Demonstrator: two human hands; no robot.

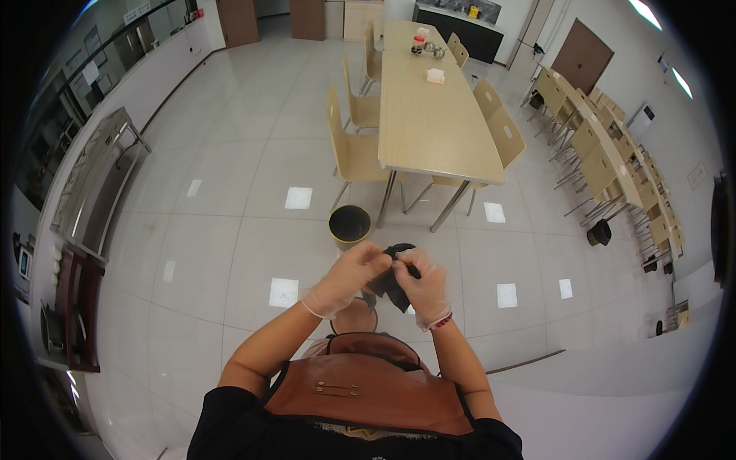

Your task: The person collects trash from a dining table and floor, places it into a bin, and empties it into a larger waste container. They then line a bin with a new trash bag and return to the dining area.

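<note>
Both of my hands wear thin clear plastic gloves and meet in front of my brown apron [368,391]. Between them is a crumpled black plastic bag [399,297], hanging down below the fingers. My right hand [424,285] is closed in a pinch on the bag's upper part. My left hand [346,277] is closed too, its fingertips at the bag's left edge. Just beyond my left hand stands a round trash bin [337,239] with a yellowish rim and a dark inside.
A long wooden table [437,123] with chairs [360,153] along its sides stands ahead. More tables and chairs [594,161] line the right, with a black-lined bin [599,232] beside them. At the left are a steel counter [96,180] and a dark red wooden stand [79,310].
</note>
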